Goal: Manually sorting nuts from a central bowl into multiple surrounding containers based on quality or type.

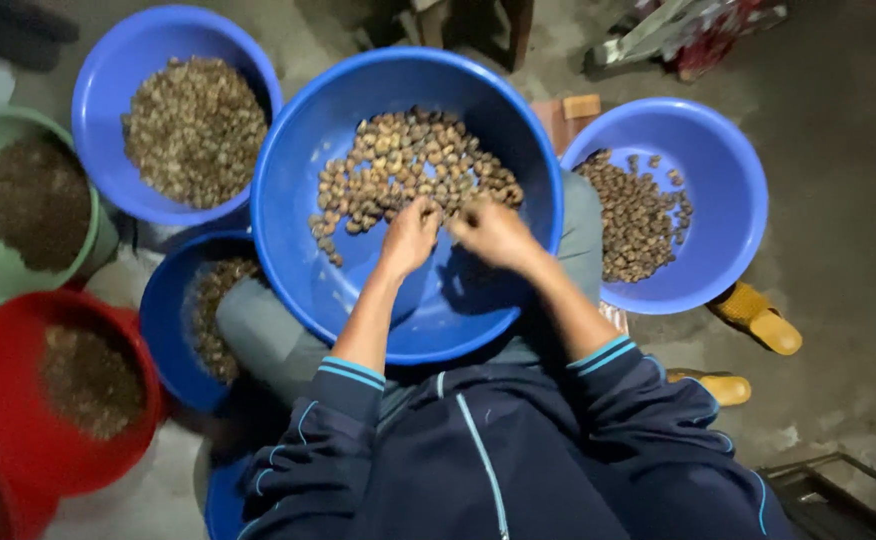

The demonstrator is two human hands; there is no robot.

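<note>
Both hands work inside the large blue basin (298,150) resting on the person's lap. The left hand (410,235) and right hand (493,232) sit close together, fingers curled at the near edge of the heap of brown nuts (408,165). I cannot tell whether either hand pinches a nut; the heap spreads just beyond the fingertips.

Big basin (298,180) sits on the lap, nuts (408,165) in it; both hands (410,236) (493,232) at the pile; smaller basins (733,190) left and right.

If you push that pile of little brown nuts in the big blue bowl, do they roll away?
Probably they slide and tumble: the nuts look small, rounded and loose. The big blue bowl slopes inward, so strays likely roll back. Each seems light between the left hand and right hand.
</note>
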